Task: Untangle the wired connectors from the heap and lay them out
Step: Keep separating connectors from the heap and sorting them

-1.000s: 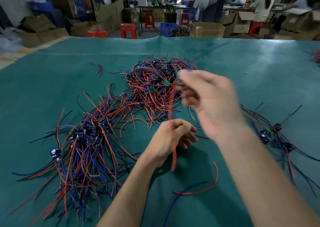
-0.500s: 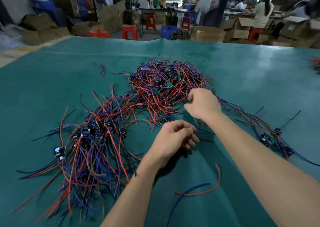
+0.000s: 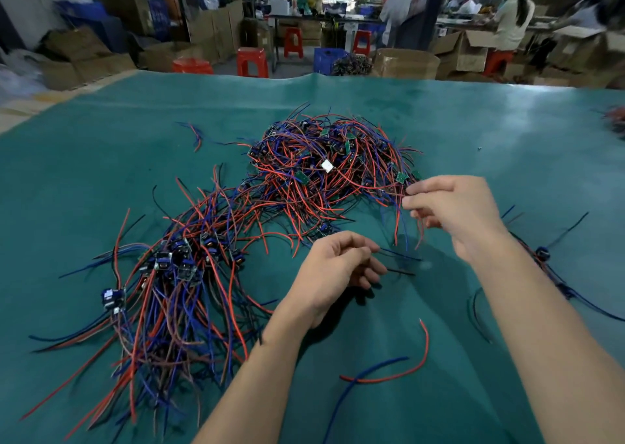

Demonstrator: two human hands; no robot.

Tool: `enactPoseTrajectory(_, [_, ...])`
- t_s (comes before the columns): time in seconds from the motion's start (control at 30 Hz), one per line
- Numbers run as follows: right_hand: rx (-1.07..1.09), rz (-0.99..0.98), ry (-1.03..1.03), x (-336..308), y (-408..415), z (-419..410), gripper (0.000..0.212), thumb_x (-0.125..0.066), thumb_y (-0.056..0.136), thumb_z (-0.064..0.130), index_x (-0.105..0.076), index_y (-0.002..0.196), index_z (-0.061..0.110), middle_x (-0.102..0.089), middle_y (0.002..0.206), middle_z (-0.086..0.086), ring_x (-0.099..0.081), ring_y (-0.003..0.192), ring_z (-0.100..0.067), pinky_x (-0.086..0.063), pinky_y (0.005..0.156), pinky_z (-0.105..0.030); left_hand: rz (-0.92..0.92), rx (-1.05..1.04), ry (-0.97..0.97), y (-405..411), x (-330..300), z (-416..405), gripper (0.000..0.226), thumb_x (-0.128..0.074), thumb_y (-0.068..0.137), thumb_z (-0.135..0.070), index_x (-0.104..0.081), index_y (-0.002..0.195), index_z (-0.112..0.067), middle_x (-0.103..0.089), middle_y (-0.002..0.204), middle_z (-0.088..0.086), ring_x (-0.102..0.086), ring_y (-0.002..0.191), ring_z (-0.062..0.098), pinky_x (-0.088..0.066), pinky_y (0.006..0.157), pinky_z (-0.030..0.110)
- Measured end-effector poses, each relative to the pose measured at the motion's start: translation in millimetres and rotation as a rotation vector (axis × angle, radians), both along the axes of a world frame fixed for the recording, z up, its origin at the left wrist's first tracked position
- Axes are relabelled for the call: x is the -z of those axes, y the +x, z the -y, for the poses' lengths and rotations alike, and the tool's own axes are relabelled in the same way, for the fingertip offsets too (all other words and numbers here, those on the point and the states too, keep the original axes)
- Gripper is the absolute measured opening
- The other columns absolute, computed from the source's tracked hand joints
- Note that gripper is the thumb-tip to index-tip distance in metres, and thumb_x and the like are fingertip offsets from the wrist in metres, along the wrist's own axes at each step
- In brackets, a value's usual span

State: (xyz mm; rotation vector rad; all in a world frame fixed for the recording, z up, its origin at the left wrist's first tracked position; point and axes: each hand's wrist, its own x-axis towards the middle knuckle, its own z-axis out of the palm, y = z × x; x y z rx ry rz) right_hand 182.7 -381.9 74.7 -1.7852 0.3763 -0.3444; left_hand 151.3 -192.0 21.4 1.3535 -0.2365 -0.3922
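No text, label or number is legible anywhere in the view

Both forearms are reaching forward, left hand (image 3: 333, 267) curling loosely, right hand (image 3: 456, 213) pinching wires (image 3: 400, 213) beyond it.

Green-covered table (image 3: 473, 132) with a tangled heap of wired connectors (image 3: 324, 169) at centre, red and blue wires with small green boards. A second spread of wired connectors (image 3: 169, 274) lies to the left, wires running toward the near edge. Right hand (image 3: 453, 213) pinches thin wires at the heap's right edge, fingers curled, raised off the table. Left hand (image 3: 334, 271) just below it, fingers curled round a dark wire (image 3: 399, 256) sticking out to the right. Loose red wire (image 3: 406, 372) and loose blue wire (image 3: 358, 386) cross near the front. More connectors (image 3: 541, 252) past the right forearm. Red stools (image 3: 252, 61), cardboard boxes (image 3: 406, 63), seated people behind.
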Motion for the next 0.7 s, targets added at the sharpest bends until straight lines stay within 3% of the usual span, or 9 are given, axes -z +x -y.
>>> enactPoseTrajectory(0.13, [-0.251,0.022,0.111,8,-41,-19,0.018,-0.080,0.073,-0.006,-0.076,0.087,0.005,-0.071,0.066,-0.010,-0.061,0.052,-0.013,-0.041,0.043,-0.018,-0.047,-0.036,-0.053,2,0,2,0.027,-0.041,0.107,-0.015,-0.061,0.109,0.003,-0.072,0.079,0.011,-0.062,0.057,0.011,-0.050,0.053,0.018])
enactPoseTrajectory(0.23, [-0.455,-0.036,0.074,21,-57,-34,0.018,-0.081,0.072,-0.008,-0.075,0.082,0.006,-0.071,0.067,-0.014,-0.060,0.054,-0.016,-0.041,0.044,-0.020,-0.015,-0.059,-0.017,2,2,3,0.030,-0.044,0.106,-0.022,-0.064,0.095,-0.002,-0.068,0.071,0.006,-0.060,0.059,0.016,-0.051,0.063,0.030])
enactPoseTrajectory(0.3, [-0.547,-0.083,0.047,27,-59,-40,0.021,-0.083,0.071,-0.009,-0.074,0.079,0.008,-0.071,0.070,-0.020,-0.061,0.054,-0.016,-0.041,0.043,-0.021,0.025,-0.077,0.024,3,5,2,0.029,-0.050,0.104,-0.020,-0.065,0.088,-0.001,-0.062,0.072,0.014,-0.055,0.067,0.025,-0.044,0.071,0.042])
enactPoseTrajectory(0.37, [-0.604,-0.093,0.046,29,-59,-42,0.020,-0.086,0.070,-0.002,-0.075,0.079,0.011,-0.071,0.070,-0.020,-0.062,0.054,-0.016,-0.041,0.042,-0.021,0.034,-0.104,0.028,3,7,1,0.025,-0.054,0.102,-0.016,-0.065,0.083,-0.003,-0.059,0.075,0.019,-0.050,0.072,0.029,-0.040,0.070,0.044])
enactPoseTrajectory(0.5, [-0.491,-0.057,-0.007,30,-56,-37,0.024,-0.084,0.073,0.035,-0.072,0.077,0.015,-0.074,0.069,-0.010,-0.057,0.046,-0.015,-0.034,0.038,-0.019,0.038,-0.089,0.014,5,6,-1,0.029,-0.053,0.100,-0.007,-0.062,0.073,-0.013,-0.061,0.064,0.008,-0.051,0.056,0.019,-0.043,0.053,0.025])
enactPoseTrajectory(0.6, [-0.223,-0.021,-0.044,35,-51,-32,0.019,-0.082,0.083,0.029,-0.072,0.077,0.014,-0.071,0.067,-0.008,-0.056,0.049,-0.016,-0.035,0.040,-0.023,0.045,-0.037,0.004,3,5,-2,0.026,-0.048,0.101,-0.006,-0.061,0.079,-0.011,-0.058,0.058,0.002,-0.045,0.045,0.009,-0.036,0.041,0.016])
enactPoseTrajectory(0.7, [-0.313,-0.047,0.320,33,-51,-35,0.010,-0.080,0.082,0.021,-0.078,0.087,0.012,-0.070,0.074,-0.010,-0.056,0.054,-0.013,-0.038,0.042,-0.022,0.038,0.041,-0.009,2,4,-2,0.028,-0.046,0.102,-0.009,-0.061,0.079,-0.013,-0.045,0.052,-0.002,-0.032,0.043,0.007,-0.025,0.038,0.015])
